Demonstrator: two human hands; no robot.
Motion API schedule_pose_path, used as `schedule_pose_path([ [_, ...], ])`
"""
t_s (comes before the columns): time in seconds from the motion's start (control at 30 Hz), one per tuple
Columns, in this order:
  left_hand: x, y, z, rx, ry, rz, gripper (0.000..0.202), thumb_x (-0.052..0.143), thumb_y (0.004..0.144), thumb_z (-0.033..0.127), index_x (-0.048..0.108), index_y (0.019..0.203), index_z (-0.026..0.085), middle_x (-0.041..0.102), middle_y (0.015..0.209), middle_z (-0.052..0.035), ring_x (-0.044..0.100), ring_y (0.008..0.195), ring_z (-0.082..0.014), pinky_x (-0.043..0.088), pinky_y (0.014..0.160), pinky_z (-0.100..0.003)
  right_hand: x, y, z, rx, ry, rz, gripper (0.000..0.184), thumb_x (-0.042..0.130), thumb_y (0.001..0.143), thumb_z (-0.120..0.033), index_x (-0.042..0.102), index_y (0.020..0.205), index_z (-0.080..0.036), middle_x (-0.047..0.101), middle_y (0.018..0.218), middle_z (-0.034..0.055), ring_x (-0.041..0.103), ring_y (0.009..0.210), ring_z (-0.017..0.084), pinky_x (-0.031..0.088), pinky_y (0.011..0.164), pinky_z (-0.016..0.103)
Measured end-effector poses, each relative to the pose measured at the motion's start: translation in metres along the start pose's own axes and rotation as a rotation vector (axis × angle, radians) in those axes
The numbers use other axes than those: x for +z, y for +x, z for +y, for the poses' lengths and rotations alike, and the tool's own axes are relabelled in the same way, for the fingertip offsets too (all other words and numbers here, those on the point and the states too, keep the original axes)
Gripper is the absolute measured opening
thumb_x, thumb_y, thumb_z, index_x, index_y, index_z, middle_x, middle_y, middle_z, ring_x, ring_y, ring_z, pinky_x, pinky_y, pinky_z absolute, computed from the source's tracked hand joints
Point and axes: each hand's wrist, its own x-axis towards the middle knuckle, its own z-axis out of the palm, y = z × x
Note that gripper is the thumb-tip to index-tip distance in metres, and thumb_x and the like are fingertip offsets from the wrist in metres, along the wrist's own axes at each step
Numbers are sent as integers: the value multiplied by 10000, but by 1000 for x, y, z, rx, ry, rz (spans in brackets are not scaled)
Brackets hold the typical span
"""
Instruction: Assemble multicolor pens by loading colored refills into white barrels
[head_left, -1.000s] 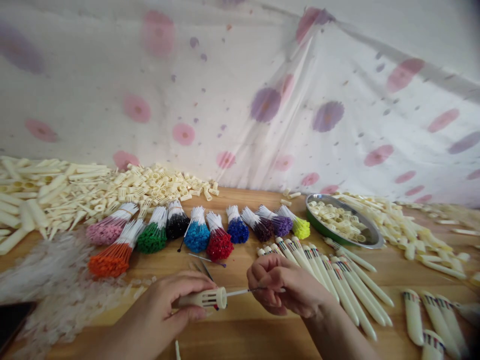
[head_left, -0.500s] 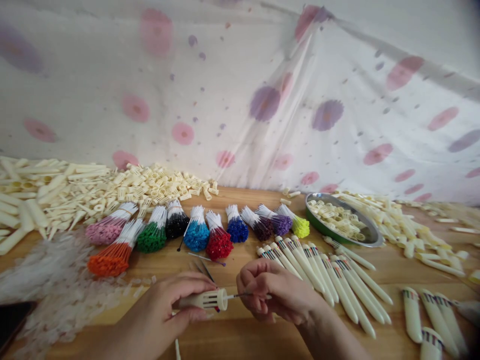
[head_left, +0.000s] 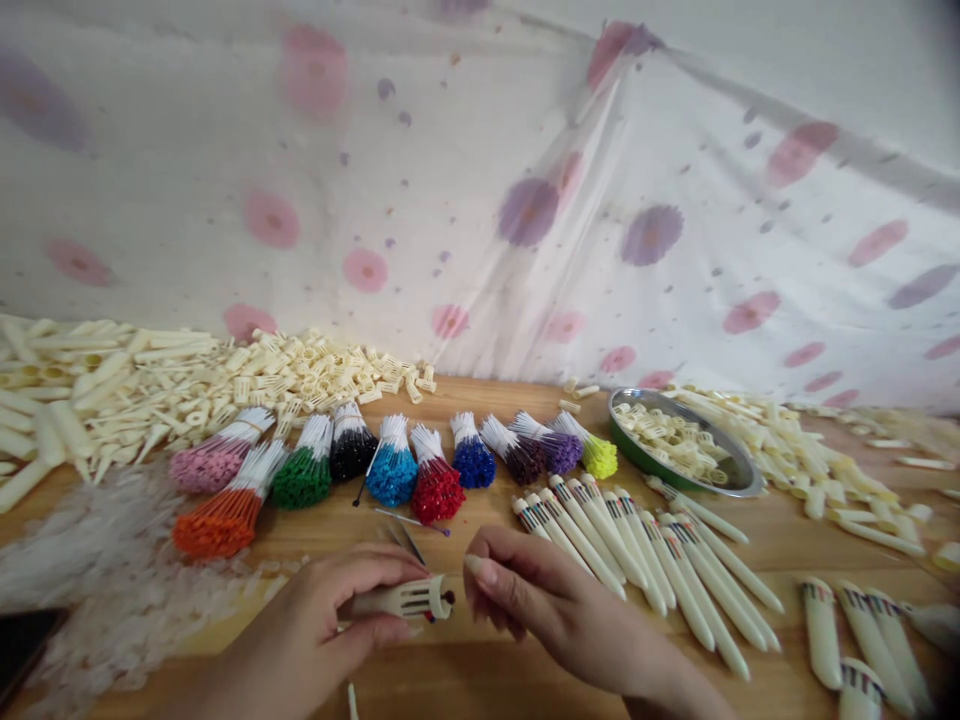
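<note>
My left hand [head_left: 345,615] is wrapped round a cream multi-colour pen barrel [head_left: 409,600] that lies sideways, its slotted open end facing right. A small dark brown piece [head_left: 448,597] shows in that opening, and a bit of blue and red is at its lower slots. Just right of the opening is my right hand [head_left: 529,595], thumb and fingers pressed together, apart from the barrel. Whatever its fingertips may hold is hidden. Beyond the hands are bundles of white-stemmed refills with coloured ends, among them red [head_left: 437,485], blue [head_left: 474,460] and dark brown [head_left: 517,450].
Pens with coloured sliders [head_left: 660,560] lie in a row at the right. Behind them stands a metal-rimmed green bowl [head_left: 742,487] of slotted cream rings. Tweezers [head_left: 409,540] lie past my left hand. Cream parts [head_left: 315,370] and clear plastic pieces [head_left: 97,570] are heaped at left.
The thin refill that stretched between the barrel's opening and my right hand no longer shows; a dark brown piece now sits in the opening. My right hand has shifted slightly left.
</note>
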Motion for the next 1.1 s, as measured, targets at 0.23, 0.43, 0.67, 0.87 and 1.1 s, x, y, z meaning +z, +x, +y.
schedule_pose_path([
  [0.23, -2, 0, -3, 2, -113, -73, 281, 657, 708, 192, 719, 936, 344, 725, 1010, 54, 606, 1048, -211, 441, 904, -264, -3, -4, -7, -537, -478, 196, 171, 492, 890, -89, 589, 993, -186, 600, 917, 43, 549, 825, 118, 434, 697, 231],
  [0.43, -4, 0, -3, 18, -209, -216, 212, 672, 734, 210, 717, 918, 304, 718, 940, 44, 619, 970, -200, 441, 867, -275, 3, -2, -8, -727, -583, 193, 266, 481, 873, -37, 579, 1065, -195, 644, 950, 47, 549, 827, 139, 434, 722, 278],
  [0.67, -5, -2, 0, -12, -260, -227, 195, 681, 730, 255, 711, 923, 271, 712, 919, 13, 613, 971, -231, 433, 880, -336, 2, -1, -5, -728, -590, 226, 216, 495, 890, -96, 601, 1045, -201, 660, 881, 44, 549, 761, 144, 443, 669, 278],
  [0.87, -6, -2, 6, -41, -302, -216, 194, 675, 726, 226, 713, 913, 265, 718, 916, 24, 626, 946, -213, 436, 845, -306, 3, -1, -4, -790, -606, 260, 211, 505, 872, -74, 612, 1036, -156, 665, 860, 66, 557, 746, 150, 452, 647, 274],
  [1.1, -8, -3, 3, -39, -295, -221, 219, 662, 759, 243, 704, 972, 269, 707, 910, 22, 615, 932, -197, 427, 857, -305, 4, -4, -10, -726, -586, 264, 212, 547, 858, -85, 613, 1035, -182, 664, 872, 51, 550, 745, 142, 443, 651, 267],
])
